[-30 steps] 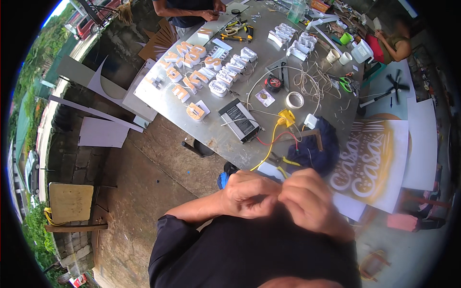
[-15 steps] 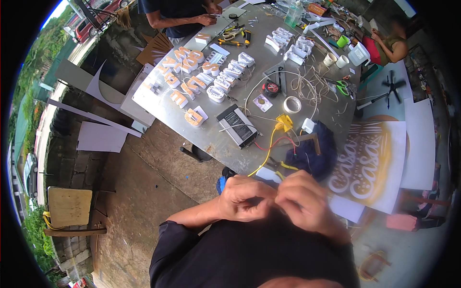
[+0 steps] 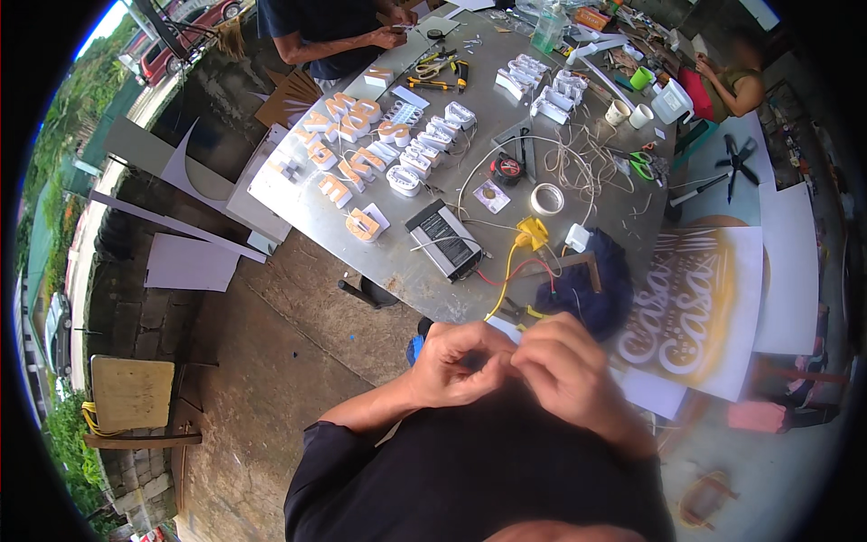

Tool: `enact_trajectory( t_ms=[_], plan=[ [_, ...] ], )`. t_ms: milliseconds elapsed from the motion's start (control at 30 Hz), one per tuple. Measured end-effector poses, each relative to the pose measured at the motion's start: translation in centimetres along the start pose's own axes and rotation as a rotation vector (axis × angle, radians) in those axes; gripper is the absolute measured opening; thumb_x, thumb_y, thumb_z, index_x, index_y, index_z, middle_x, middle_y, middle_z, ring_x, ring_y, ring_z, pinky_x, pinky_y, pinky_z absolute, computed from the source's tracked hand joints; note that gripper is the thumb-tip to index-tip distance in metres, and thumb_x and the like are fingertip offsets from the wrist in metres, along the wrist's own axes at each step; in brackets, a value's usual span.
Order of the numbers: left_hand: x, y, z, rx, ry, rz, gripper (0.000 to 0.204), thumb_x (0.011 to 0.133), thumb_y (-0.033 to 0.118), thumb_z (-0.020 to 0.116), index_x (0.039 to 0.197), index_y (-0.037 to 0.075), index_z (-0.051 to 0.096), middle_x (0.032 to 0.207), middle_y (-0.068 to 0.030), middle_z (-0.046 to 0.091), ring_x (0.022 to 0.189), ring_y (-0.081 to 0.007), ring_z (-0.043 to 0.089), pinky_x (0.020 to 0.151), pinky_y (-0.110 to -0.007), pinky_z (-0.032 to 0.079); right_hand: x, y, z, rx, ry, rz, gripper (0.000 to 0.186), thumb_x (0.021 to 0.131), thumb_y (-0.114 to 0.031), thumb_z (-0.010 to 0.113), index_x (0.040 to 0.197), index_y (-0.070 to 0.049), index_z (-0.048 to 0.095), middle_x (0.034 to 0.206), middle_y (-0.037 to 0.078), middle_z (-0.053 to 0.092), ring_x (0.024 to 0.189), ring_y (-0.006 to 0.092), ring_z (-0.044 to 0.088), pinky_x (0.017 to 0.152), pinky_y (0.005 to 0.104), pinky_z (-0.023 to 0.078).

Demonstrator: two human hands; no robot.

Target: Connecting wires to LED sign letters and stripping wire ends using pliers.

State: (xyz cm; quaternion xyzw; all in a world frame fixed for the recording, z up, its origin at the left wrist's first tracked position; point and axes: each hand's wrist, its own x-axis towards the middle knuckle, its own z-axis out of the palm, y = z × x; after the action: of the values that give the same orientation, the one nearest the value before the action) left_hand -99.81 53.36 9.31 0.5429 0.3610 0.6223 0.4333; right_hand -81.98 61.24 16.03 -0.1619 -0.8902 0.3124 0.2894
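Note:
My left hand (image 3: 461,361) and my right hand (image 3: 569,369) meet close to my chest, fingertips pinched together on a thin pale wire (image 3: 506,359) that is barely visible between them. Both hands hover just in front of the near edge of a grey metal table (image 3: 397,262). A yellow and a red wire (image 3: 502,278) run from a yellow connector (image 3: 533,231) on the table down toward my hands. A silver power supply box (image 3: 442,239) lies near that edge.
Several orange and white sign letters (image 3: 361,154), a roll of tape (image 3: 546,199), a tape measure (image 3: 506,169), green scissors (image 3: 641,164) and cups (image 3: 628,113) cover the table. A dark cloth (image 3: 591,294) and a stencilled board (image 3: 691,312) lie right. Another person (image 3: 339,27) works at the far end; a seated person (image 3: 722,77) far right.
My hands stay pinched together at my chest with small finger shifts. The view has tilted, so the table sits slightly lower and more of the person at the far end shows.

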Motion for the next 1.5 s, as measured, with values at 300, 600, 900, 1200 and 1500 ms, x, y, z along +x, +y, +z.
enact_trajectory(
  t_ms=[300, 600, 900, 1200, 1500],
  plan=[
    [-0.3, -0.6, 0.7, 0.098, 0.050, -0.030, 0.006, 0.090, 0.002, 0.068, 0.094, -0.002, 0.068, 0.079, -0.0080, 0.073, 0.072, -0.0140, 0.073, 0.067, -0.025, 0.056, -0.4, 0.1, -0.1, 0.018, -0.016, 0.107, 0.023, 0.076, 0.008, 0.074, 0.094, -0.002, 0.062, 0.092, 0.011, 0.060, 0.085, 0.0313, 0.060, 0.075, 0.0416, 0.049],
    [-0.4, -0.6, 0.7, 0.066, 0.042, -0.127, 0.006, 0.089, 0.002, 0.067, 0.091, -0.003, 0.066, 0.081, -0.0073, 0.072, 0.070, -0.0087, 0.068, 0.067, -0.023, 0.054, -1.1, 0.2, 0.7, -0.152, 0.051, -0.019, 0.023, 0.075, 0.008, 0.072, 0.093, -0.002, 0.061, 0.094, 0.011, 0.061, 0.090, 0.0315, 0.062, 0.080, 0.0398, 0.053],
    [0.3, -0.5, 1.4, 0.219, 0.127, 0.033, 0.004, 0.088, 0.002, 0.069, 0.089, -0.001, 0.067, 0.071, -0.0064, 0.069, 0.060, -0.0108, 0.065, 0.056, -0.026, 0.049, -1.5, -0.2, 0.5, -0.306, 0.109, -0.058, 0.028, 0.077, 0.007, 0.074, 0.104, 0.002, 0.066, 0.095, 0.013, 0.065, 0.086, 0.0297, 0.066, 0.075, 0.0371, 0.056],
    [0.8, -0.2, 1.8, 0.554, 0.124, 0.154, 0.011, 0.080, -0.002, 0.072, 0.089, 0.002, 0.066, 0.071, -0.0089, 0.066, 0.056, -0.0224, 0.065, 0.051, -0.031, 0.049, -1.6, 0.2, 0.7, -0.390, 0.187, -0.047, 0.018, 0.077, 0.002, 0.076, 0.094, 0.000, 0.069, 0.084, 0.008, 0.069, 0.074, 0.0234, 0.068, 0.066, 0.0340, 0.055],
    [0.9, -0.8, 1.8, 0.873, 0.074, 0.393, 0.023, 0.074, -0.003, 0.076, 0.092, 0.002, 0.063, 0.068, -0.0059, 0.060, 0.053, -0.0209, 0.060, 0.047, -0.032, 0.046, -1.7, 0.8, 0.6, -0.150, 0.165, 0.193, 0.010, 0.081, -0.003, 0.071, 0.090, -0.001, 0.069, 0.083, 0.013, 0.070, 0.072, 0.0301, 0.069, 0.063, 0.0384, 0.055]
  ],
)
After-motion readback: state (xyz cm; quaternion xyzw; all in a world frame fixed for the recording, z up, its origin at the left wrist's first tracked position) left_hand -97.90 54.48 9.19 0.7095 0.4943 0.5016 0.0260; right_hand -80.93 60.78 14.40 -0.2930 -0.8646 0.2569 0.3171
